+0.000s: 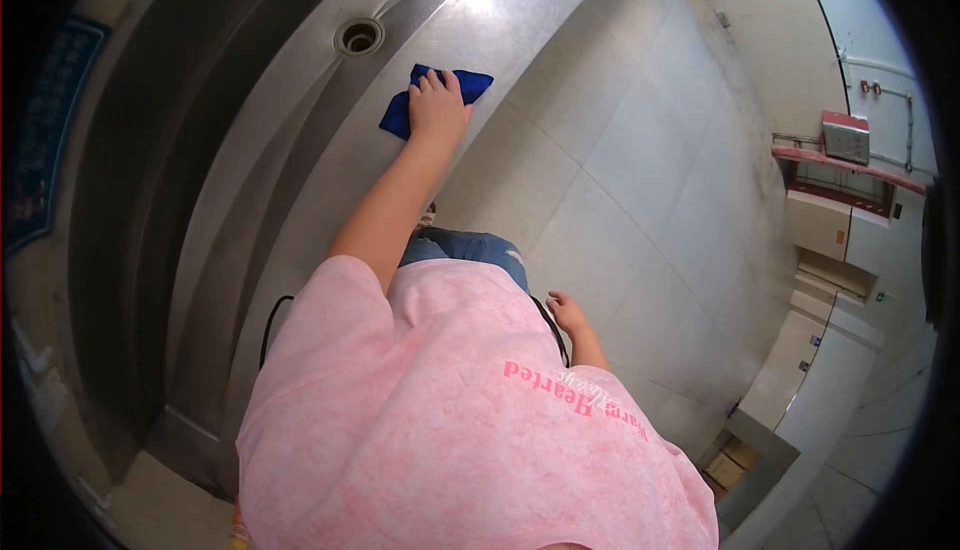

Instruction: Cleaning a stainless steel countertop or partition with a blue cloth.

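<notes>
My left hand (437, 108) lies palm down on a blue cloth (474, 84), pressing it against the broad stainless-steel rim (352, 156) of a trough sink. The cloth is bunched, and its corners stick out on both sides of the fingers. Just up and to the left of the cloth is a round drain hole (360, 38) in the sloped trough floor. My right hand (571, 316) hangs low beside my body, away from the sink. Its fingers are loosely bent, and nothing shows in them.
Pale tiled floor (622, 175) stretches to the right of the sink. A blue sign (56, 122) with writing is on the far left. At the right are a metal box (846, 137) on the wall and a door (819, 223). Black cords (271, 328) hang by my sides.
</notes>
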A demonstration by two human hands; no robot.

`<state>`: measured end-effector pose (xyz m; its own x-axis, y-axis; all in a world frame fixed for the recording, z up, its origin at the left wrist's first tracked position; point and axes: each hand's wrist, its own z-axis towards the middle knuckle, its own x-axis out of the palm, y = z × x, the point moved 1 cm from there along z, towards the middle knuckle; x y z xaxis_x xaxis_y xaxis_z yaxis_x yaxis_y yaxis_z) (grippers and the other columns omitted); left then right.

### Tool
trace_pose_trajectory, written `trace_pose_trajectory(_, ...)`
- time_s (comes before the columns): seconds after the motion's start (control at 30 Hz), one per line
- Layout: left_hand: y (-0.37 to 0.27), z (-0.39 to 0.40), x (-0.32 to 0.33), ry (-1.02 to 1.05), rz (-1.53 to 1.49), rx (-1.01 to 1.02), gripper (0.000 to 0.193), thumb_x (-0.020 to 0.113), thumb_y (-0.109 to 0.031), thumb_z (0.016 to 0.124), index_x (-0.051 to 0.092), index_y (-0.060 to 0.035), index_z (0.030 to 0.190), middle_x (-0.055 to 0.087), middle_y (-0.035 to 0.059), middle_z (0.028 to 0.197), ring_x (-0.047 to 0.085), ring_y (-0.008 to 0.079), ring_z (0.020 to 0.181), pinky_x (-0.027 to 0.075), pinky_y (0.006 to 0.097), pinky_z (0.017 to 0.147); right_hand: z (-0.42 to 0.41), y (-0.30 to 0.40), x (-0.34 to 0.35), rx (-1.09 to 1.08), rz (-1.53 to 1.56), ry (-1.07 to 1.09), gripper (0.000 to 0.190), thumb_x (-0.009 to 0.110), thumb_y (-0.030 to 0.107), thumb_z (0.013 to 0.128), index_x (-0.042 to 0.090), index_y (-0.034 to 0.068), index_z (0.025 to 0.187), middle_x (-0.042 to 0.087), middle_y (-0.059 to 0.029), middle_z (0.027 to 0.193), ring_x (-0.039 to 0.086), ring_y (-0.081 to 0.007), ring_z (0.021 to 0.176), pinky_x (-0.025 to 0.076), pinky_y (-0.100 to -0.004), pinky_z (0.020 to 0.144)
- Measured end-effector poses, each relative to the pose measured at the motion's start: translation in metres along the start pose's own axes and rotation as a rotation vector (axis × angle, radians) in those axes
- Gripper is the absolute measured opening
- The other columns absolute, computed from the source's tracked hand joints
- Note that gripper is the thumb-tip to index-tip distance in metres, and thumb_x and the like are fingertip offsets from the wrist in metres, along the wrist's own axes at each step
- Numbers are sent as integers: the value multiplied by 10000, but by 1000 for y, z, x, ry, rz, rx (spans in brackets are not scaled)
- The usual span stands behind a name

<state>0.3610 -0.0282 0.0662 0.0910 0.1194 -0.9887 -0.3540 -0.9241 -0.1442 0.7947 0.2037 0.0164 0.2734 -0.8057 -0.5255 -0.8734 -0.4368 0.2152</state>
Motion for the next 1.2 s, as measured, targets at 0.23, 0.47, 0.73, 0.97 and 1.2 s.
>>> trace_pose_trajectory(0.23,8,3,1,-39,22,26,639,617,-443,883,487,11,1313,535,207,1336,524,305,1227,432,430,983,3,-2,-9,-36,-15,-27,454,557,291,926,556,29,1297,625,-237,1208,606,-341,1134,467,-384,969)
trace_pose_trajectory(0.47,9,-60,10,43,-56,81,570,639,-371,867,529,-10,1294,513,213,1367,498,313,1263,413,427,1008,7,18,-11,-39,-13,-3,461,561,286,915,555,28,1297,629,-235,1201,616,-337,1112,474,-386,956)
trace_pose_trajectory(0.73,15,-80,5,2,-132,60,634,598,-388,894,432,-69,1416,404,123,1492,396,266,1365,300,488,1101,16,11,-16,-54,-92,3,444,575,255,926,552,17,1300,663,-208,1143,652,-279,1022,499,-355,890)
trace_pose_trajectory(0.97,20,-3,19,51,-72,-52,732,423,-534,950,206,-150,1534,172,31,1606,152,197,1477,77,564,1165,8,41,-32,-120,-78,-44,459,564,285,913,555,29,1294,640,-216,1192,625,-326,1095,478,-382,948)
trace_pose_trajectory(1.2,28,53,65,-25,-23,-135,711,376,-538,961,206,-151,1533,168,35,1606,140,198,1480,71,550,1175,15,33,-2,-123,-48,-87,463,553,298,920,552,25,1295,659,-208,1155,639,-324,1065,489,-379,924)
